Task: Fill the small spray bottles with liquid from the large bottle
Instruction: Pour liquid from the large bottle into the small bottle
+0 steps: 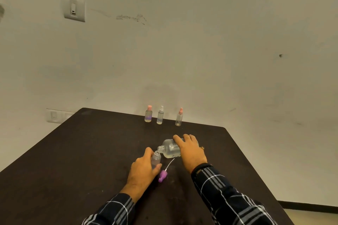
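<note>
My right hand (190, 150) grips the large clear bottle (169, 149), tipped on its side with its open mouth over the neck of a small clear bottle (156, 160). My left hand (141, 171) holds that small uncapped bottle upright on the dark table (82, 151). Its purple spray cap (162, 175) with a white dip tube lies on the table just right of my left hand.
Three small capped bottles stand in a row at the table's far edge by the wall: a pink-capped one (148, 114), a white-capped one (160, 115) and a pink-capped one (179, 117). The table's right edge runs close to my right sleeve.
</note>
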